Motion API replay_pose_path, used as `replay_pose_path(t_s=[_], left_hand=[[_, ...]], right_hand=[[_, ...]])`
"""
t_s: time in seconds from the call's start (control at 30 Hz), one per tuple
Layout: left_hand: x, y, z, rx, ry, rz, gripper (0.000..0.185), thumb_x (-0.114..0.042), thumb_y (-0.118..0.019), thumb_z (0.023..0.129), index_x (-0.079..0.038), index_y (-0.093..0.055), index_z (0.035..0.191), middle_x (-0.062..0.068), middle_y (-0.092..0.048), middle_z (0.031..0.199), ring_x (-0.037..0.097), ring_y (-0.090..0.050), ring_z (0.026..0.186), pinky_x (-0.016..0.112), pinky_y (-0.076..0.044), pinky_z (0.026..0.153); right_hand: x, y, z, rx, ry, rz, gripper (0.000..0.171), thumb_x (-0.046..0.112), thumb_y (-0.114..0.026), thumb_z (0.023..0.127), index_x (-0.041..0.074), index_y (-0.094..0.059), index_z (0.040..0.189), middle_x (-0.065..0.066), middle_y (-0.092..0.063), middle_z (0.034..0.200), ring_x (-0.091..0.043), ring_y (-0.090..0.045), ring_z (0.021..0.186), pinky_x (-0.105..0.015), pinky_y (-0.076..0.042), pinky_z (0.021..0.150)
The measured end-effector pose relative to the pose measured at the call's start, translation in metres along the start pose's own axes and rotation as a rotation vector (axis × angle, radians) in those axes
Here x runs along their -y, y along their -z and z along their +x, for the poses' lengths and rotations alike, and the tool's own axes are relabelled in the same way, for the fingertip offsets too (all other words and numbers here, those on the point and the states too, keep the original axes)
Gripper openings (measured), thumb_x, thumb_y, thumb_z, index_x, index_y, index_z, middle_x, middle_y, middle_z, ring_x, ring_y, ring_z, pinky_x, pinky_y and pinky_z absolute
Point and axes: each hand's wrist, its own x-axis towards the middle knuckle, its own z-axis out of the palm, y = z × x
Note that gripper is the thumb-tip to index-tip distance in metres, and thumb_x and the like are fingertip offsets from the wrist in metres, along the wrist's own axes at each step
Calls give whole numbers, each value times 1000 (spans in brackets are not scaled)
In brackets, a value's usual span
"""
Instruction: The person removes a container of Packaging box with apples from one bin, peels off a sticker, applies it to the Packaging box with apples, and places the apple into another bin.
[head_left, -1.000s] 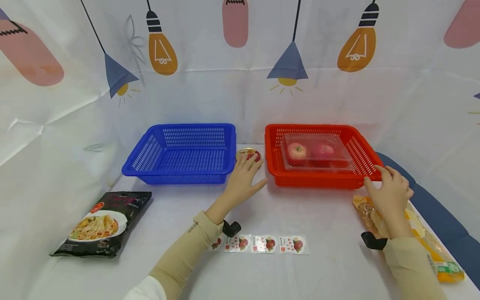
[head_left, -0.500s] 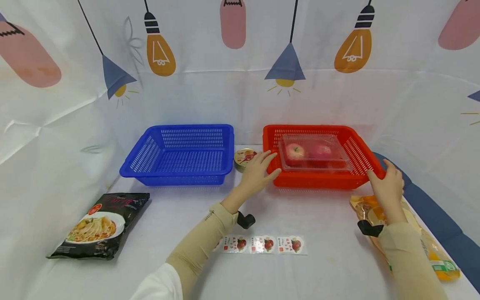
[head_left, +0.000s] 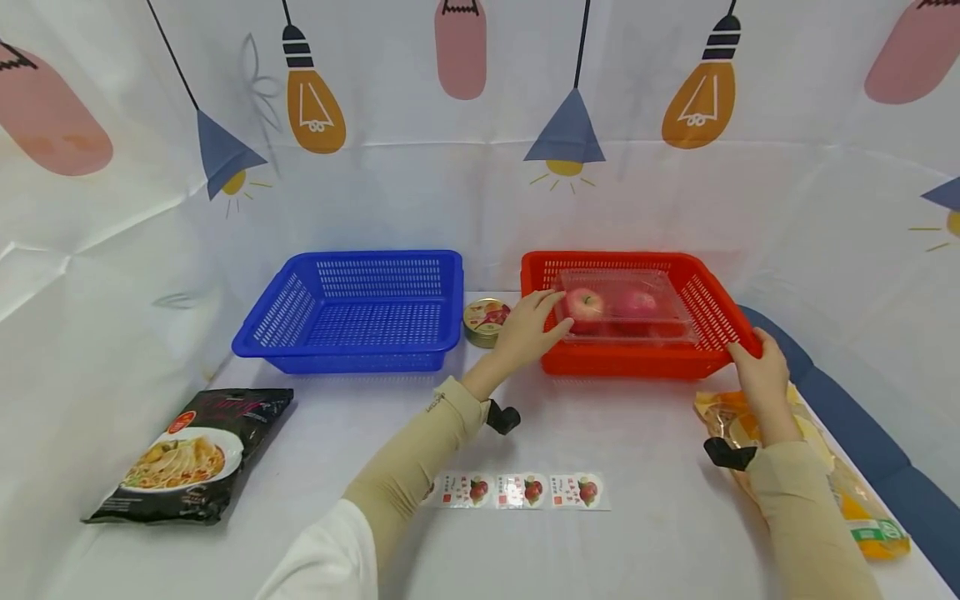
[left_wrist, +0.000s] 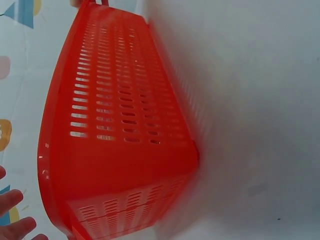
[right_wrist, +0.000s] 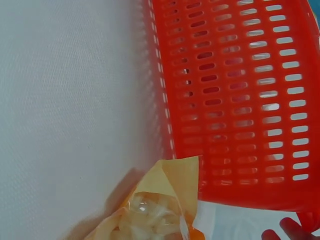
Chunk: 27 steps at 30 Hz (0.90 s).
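A red basket (head_left: 630, 362) stands at the back right of the table, and a clear box (head_left: 637, 304) with two apples lies in it. My left hand (head_left: 534, 323) reaches over the basket's left front corner, its fingers stretched out across the rim toward the box and its thumb by the front wall. Its fingertips (left_wrist: 12, 200) show beside the red basket (left_wrist: 115, 165) in the left wrist view. My right hand (head_left: 750, 354) grips the basket's right front corner. In the right wrist view the right fingertips (right_wrist: 287, 231) sit under the rim of the red basket (right_wrist: 240, 100).
An empty blue basket (head_left: 352, 346) stands to the left, with a small round tin (head_left: 483, 321) between the two baskets. A black noodle bag (head_left: 187, 454) lies front left, a sticker strip (head_left: 517, 490) front centre, and a yellow snack bag (head_left: 847, 483) under my right forearm.
My left hand has left the tin and moved right onto the red basket's left corner. The right hand has closed on the right corner.
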Motion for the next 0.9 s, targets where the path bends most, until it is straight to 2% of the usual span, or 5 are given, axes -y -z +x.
replay_pose_path(t_s=[0.17, 0.3, 0.43, 0.73, 0.9], left_hand=[[-3, -3, 13, 25, 8, -3, 52, -41, -48, 93, -14, -43, 138, 7, -43, 139, 22, -39, 128, 37, -32, 106], [-8, -7, 21, 68, 56, -138, 53, -39, -48, 94, -15, -40, 140, 7, -41, 140, 23, -40, 127, 41, -35, 104], [-11, -12, 30, 94, 119, -272, 54, -38, -48, 94, -14, -37, 141, 9, -38, 142, 24, -40, 127, 42, -36, 103], [-10, -17, 42, 143, 274, -431, 65, -45, -47, 92, -11, -29, 145, 10, -32, 146, 26, -35, 130, 43, -34, 104], [-12, -17, 44, 190, 340, -618, 69, -45, -48, 92, -11, -23, 147, 9, -26, 150, 26, -27, 134, 44, -29, 107]], right_hand=[[-5, -1, -3, 40, -51, 115, 70, 38, -38, 96, 10, -2, 149, -21, -12, 151, -40, -23, 131, -54, -25, 106], [-8, -3, -5, 53, -71, 176, 69, 41, -37, 96, 18, 0, 149, -17, -9, 153, -36, -20, 133, -52, -22, 108], [-8, -5, -7, 45, -73, 184, 69, 42, -37, 96, 20, 0, 150, -15, -11, 153, -33, -24, 129, -45, -29, 107], [-5, -7, -7, 48, -61, 199, 68, 43, -37, 96, 23, 0, 149, -14, -15, 152, -23, -33, 117, -26, -40, 93], [-5, -8, -9, 69, -50, 232, 68, 44, -37, 97, 25, 2, 149, -10, -10, 154, -26, -28, 126, -44, -32, 105]])
